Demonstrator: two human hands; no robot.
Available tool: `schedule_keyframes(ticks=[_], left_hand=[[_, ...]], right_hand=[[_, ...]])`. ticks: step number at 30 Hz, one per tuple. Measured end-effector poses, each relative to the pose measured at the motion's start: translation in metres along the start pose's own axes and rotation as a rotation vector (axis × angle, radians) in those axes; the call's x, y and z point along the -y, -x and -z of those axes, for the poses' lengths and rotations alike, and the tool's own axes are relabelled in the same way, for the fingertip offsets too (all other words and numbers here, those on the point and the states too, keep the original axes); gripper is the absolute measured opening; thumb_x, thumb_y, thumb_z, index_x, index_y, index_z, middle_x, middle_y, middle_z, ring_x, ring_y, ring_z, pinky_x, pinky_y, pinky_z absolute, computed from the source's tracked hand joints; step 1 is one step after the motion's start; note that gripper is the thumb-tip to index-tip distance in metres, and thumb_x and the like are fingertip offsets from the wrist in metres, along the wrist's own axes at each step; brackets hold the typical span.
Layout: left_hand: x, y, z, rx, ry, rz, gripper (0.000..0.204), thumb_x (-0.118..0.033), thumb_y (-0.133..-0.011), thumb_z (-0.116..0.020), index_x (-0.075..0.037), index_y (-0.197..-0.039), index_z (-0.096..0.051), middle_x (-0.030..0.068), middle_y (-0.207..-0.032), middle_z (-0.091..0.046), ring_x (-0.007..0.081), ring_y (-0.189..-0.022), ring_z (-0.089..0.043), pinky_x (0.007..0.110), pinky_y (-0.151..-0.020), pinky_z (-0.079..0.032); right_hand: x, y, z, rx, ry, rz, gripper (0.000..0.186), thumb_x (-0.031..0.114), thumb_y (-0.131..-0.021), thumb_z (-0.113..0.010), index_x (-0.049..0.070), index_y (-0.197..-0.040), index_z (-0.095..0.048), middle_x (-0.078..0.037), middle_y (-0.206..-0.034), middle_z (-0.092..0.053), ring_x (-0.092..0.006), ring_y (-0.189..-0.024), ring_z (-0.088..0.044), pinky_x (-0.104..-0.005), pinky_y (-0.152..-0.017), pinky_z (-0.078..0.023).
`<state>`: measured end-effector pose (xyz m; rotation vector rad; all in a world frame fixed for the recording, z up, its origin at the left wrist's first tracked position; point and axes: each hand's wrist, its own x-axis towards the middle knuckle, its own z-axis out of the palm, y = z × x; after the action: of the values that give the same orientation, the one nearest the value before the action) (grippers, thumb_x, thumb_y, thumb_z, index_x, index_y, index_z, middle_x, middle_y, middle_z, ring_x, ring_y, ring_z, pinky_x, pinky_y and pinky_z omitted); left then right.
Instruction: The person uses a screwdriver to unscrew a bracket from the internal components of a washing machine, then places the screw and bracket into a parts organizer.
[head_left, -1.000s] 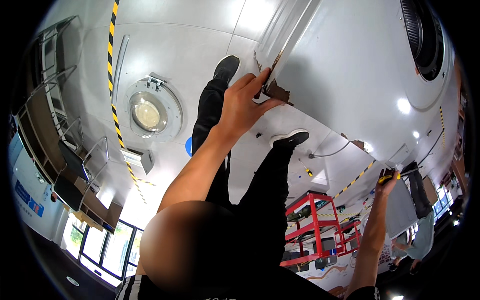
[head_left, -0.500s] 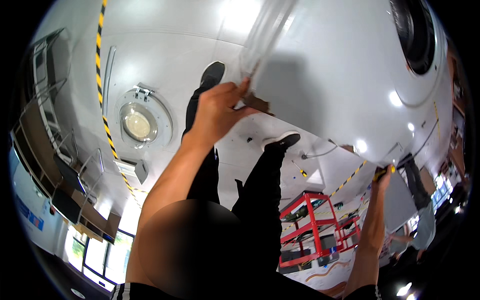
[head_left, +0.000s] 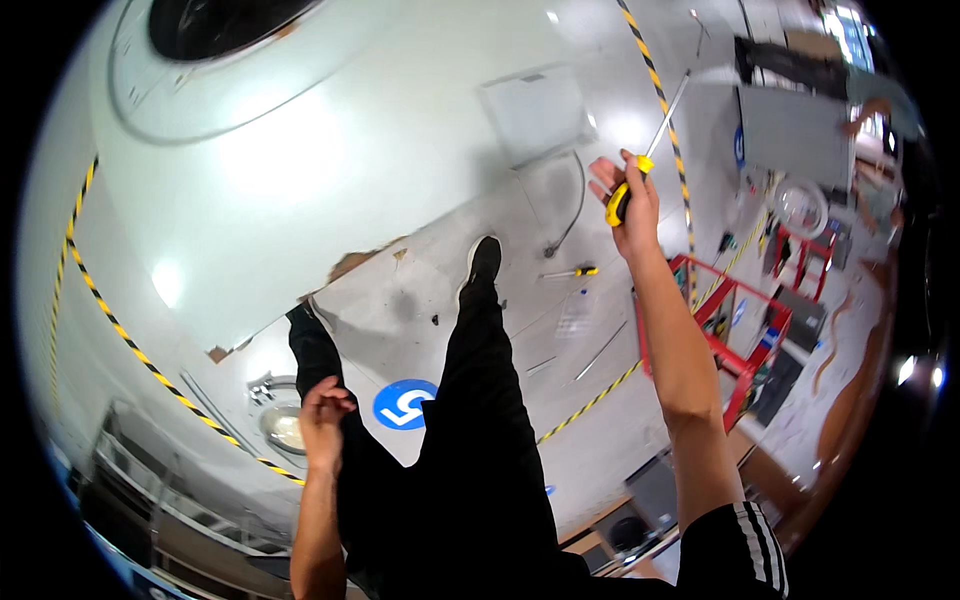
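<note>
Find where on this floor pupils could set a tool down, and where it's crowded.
Bare floor lies between the right leg, striped tape and dark grey furniture. Another patch lies between both legs, from white panel to blue disc, save a small dark scrap. Crowded: around the floor screwdriver, with thin rods and a hose.

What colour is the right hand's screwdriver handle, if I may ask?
The handle is yellow and black; head view.

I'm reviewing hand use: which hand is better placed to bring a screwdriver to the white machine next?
Probably the right hand: it holds a yellow-handled screwdriver near the white machine. The left hand looks empty, beside the left leg.
</note>
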<state>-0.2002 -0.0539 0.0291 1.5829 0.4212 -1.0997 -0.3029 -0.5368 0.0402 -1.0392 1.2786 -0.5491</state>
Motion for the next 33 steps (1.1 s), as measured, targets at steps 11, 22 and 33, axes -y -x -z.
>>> schedule_keyframes(ticks=[11,22,33], left_hand=[[-0.056,-0.044,-0.287,0.270,0.312,0.213,0.029,-0.009,-0.092,-0.052,0.006,-0.116,-0.050,0.0153,-0.105,-0.059,0.0213,-0.093,-0.060,0.033,-0.090,-0.049],[-0.081,-0.024,-0.398,0.385,0.577,0.210,0.032,-0.007,-0.094,-0.044,0.000,-0.125,-0.044,0.0150,-0.114,-0.055,0.0294,-0.109,-0.056,0.042,-0.096,-0.046],[-0.086,-0.037,-0.387,0.547,0.686,0.217,0.031,-0.006,-0.094,-0.043,-0.001,-0.124,-0.047,0.0101,-0.104,-0.061,0.0242,-0.107,-0.057,0.038,-0.097,-0.046]], right_hand=[[0.004,0.132,0.178,0.345,0.720,-0.022,0.031,0.019,-0.081,-0.065,0.005,-0.103,-0.049,-0.010,-0.058,-0.054,-0.0187,-0.048,-0.053,-0.0276,-0.047,-0.039],[0.056,0.135,0.224,0.442,0.713,0.191,0.028,0.007,-0.076,-0.065,-0.002,-0.101,-0.056,-0.013,-0.079,-0.064,-0.0202,-0.067,-0.064,-0.0267,-0.063,-0.050],[0.092,0.123,0.200,0.434,0.877,0.174,0.030,0.011,-0.075,-0.064,-0.004,-0.101,-0.058,-0.018,-0.085,-0.065,-0.0244,-0.074,-0.066,-0.0308,-0.066,-0.054]])
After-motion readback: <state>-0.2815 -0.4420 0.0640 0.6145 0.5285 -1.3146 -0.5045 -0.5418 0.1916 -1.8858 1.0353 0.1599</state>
